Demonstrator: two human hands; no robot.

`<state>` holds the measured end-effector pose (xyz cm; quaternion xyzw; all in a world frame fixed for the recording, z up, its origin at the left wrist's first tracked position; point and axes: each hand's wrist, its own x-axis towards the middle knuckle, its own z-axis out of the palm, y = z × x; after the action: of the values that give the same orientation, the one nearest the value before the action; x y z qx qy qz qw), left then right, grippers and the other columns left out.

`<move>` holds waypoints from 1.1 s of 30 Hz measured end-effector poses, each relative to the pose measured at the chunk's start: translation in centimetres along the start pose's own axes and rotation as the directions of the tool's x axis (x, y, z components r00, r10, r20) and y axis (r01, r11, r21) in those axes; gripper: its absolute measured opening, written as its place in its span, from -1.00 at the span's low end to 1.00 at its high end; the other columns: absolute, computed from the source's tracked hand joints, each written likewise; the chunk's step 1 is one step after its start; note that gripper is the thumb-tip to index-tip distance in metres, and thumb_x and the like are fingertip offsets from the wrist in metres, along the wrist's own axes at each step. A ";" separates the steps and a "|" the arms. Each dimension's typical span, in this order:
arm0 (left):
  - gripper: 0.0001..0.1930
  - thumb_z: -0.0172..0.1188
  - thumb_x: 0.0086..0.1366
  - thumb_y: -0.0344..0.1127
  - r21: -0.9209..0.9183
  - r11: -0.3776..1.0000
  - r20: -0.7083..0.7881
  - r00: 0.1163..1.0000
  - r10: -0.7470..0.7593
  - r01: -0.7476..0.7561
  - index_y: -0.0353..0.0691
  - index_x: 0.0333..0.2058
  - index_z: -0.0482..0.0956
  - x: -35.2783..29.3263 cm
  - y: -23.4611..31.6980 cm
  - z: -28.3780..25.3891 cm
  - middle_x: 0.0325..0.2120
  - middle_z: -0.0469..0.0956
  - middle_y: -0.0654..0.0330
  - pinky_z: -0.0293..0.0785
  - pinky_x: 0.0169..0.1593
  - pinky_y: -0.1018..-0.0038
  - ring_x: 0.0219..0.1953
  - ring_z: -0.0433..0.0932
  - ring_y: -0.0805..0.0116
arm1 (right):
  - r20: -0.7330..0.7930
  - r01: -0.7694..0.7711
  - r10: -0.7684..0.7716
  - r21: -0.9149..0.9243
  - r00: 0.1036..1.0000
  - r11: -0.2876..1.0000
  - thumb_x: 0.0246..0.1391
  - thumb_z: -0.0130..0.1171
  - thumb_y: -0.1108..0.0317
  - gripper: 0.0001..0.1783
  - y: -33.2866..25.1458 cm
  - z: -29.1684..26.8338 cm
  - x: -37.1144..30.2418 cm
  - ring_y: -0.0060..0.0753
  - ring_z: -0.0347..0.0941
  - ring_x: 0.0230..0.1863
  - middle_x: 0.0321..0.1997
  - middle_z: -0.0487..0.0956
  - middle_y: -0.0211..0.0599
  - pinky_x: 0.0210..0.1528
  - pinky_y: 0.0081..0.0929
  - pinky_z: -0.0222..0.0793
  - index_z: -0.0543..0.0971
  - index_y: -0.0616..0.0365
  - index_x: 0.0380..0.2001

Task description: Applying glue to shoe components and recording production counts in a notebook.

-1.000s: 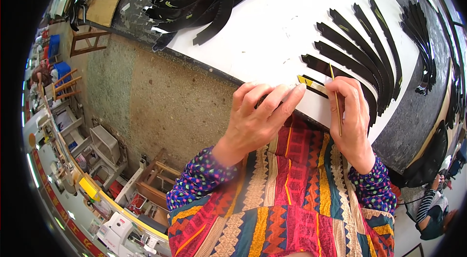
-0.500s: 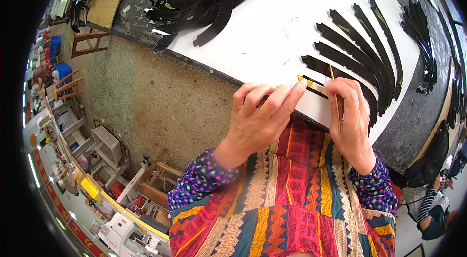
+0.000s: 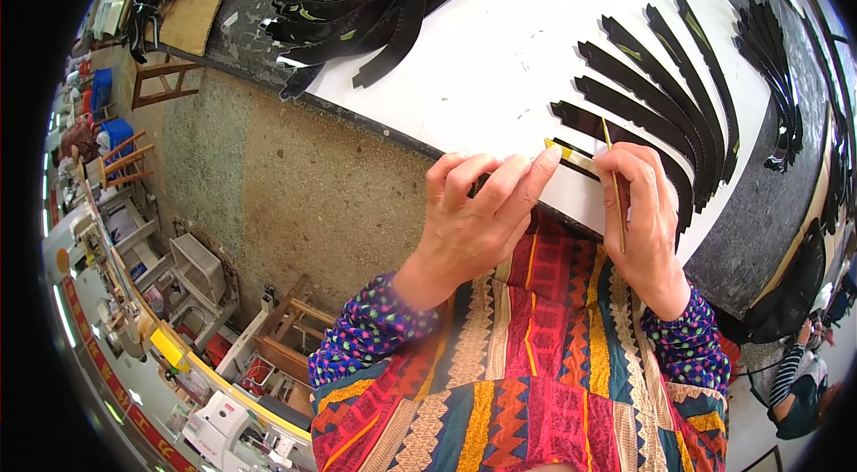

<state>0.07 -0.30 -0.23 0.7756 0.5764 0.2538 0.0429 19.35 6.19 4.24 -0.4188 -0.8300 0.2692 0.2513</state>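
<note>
My left hand (image 3: 486, 217) has thumb and forefinger pressed together on the end of a narrow black strip (image 3: 580, 170) at the table's near edge. A small yellow piece (image 3: 566, 152) shows at that end, beside my fingertip. In my right hand (image 3: 643, 217) is a thin, pointed, tan stick (image 3: 619, 217), held like a pen, its tip pointing away from me. The right fingertips rest close to the strip, whose farther part they hide. Just beyond, several curved black strips (image 3: 647, 70) lie fanned out on a white board (image 3: 482, 79).
A heap of black strips (image 3: 384, 3) lies at the board's far left. Another bundle (image 3: 772, 70) rests on the dark table (image 3: 723, 244) at right. Left of the table are a wooden stool (image 3: 165, 81), sewing machines (image 3: 214, 427) and a crate (image 3: 196, 265). Another person (image 3: 790, 392) is at far right.
Almost nothing differs. The view has shifted very slightly, and both hands keep the same hold on the strip and the stick.
</note>
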 end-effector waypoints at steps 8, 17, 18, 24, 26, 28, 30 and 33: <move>-0.45 0.21 0.09 -0.35 -0.019 1.000 0.012 1.000 -0.017 0.017 0.05 0.14 0.54 0.1 0.0 0.0 -0.07 0.37 0.42 0.17 0.14 0.31 -0.03 0.29 0.39 | -0.015 -0.001 0.001 0.012 1.000 1.000 0.02 0.12 0.74 -0.66 0.0 0.1 0.1 -0.01 0.48 -0.22 -0.20 0.46 -0.03 -0.21 -0.29 0.45 0.41 0.30 -0.11; -0.48 0.18 0.08 -0.40 0.007 1.000 0.031 0.999 0.019 -0.019 0.00 0.10 0.57 0.4 0.0 -0.2 0.04 0.38 0.41 0.18 0.13 0.31 -0.01 0.25 0.35 | -0.020 -0.010 0.010 0.008 1.000 1.000 0.03 0.12 0.72 -0.69 0.0 0.0 0.0 -0.02 0.48 -0.23 -0.20 0.46 -0.04 -0.22 -0.29 0.45 0.43 0.29 -0.13; -0.48 0.18 0.08 -0.40 0.006 1.000 0.032 0.999 0.022 -0.022 0.00 0.10 0.57 0.4 0.0 -0.3 0.04 0.38 0.41 0.18 0.13 0.31 -0.01 0.25 0.35 | -0.022 -0.013 0.013 0.007 1.000 1.000 0.03 0.12 0.72 -0.69 0.0 -0.1 0.0 -0.02 0.48 -0.23 -0.20 0.46 -0.04 -0.22 -0.29 0.45 0.43 0.29 -0.13; -0.59 0.16 0.17 -0.29 0.084 0.995 0.108 0.993 0.046 -0.055 0.05 0.04 0.56 0.6 0.0 -0.5 0.17 0.40 0.48 0.16 0.13 0.30 0.05 0.26 0.37 | -0.026 -0.087 0.086 -0.031 0.996 0.996 -0.01 0.19 0.68 -0.75 0.2 -1.2 -1.5 -0.05 0.51 -0.21 -0.22 0.52 -0.08 -0.16 -0.28 0.44 0.52 0.26 -0.22; -0.61 0.14 0.17 -0.30 0.105 0.993 0.090 0.995 0.048 -0.057 0.04 0.02 0.56 0.7 0.0 -0.4 0.15 0.43 0.47 0.17 0.13 0.30 0.05 0.27 0.37 | -0.039 -0.088 0.087 -0.033 0.995 0.996 -0.02 0.20 0.69 -0.74 0.6 -1.4 -2.2 -0.05 0.51 -0.20 -0.20 0.52 -0.08 -0.15 -0.29 0.45 0.52 0.26 -0.22; -0.60 0.14 0.17 -0.31 0.111 0.992 0.078 0.996 0.054 -0.063 0.05 0.02 0.56 0.7 -0.1 -0.2 0.15 0.42 0.48 0.17 0.12 0.30 0.05 0.27 0.38 | -0.054 -0.090 0.088 -0.035 0.995 0.995 -0.03 0.21 0.69 -0.73 0.8 -1.4 -2.7 -0.05 0.52 -0.19 -0.19 0.52 -0.08 -0.13 -0.30 0.45 0.53 0.26 -0.21; -0.60 0.13 0.16 -0.32 0.117 0.991 0.066 0.996 0.061 -0.069 0.06 0.02 0.56 0.7 -0.1 0.0 0.15 0.42 0.48 0.18 0.12 0.30 0.04 0.28 0.38 | -0.086 -0.099 0.096 -0.030 0.992 0.995 -0.04 0.22 0.69 -0.72 0.9 -1.5 -2.9 -0.05 0.52 -0.17 -0.19 0.53 -0.10 -0.11 -0.31 0.45 0.54 0.25 -0.21; -0.57 0.11 0.19 -0.33 0.139 0.988 0.062 0.996 0.058 -0.066 0.17 0.05 0.54 0.6 0.1 0.2 0.15 0.41 0.48 0.16 0.13 0.30 0.04 0.27 0.38 | -0.101 -0.110 0.108 -0.021 0.989 0.994 -0.05 0.21 0.70 -0.72 1.2 -1.2 -3.2 -0.05 0.52 -0.16 -0.18 0.53 -0.10 -0.11 -0.31 0.45 0.54 0.25 -0.21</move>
<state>0.33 0.26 -0.15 0.8013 0.5669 0.1911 -0.0031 22.50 4.42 3.70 -0.4796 -0.7959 0.2503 0.2717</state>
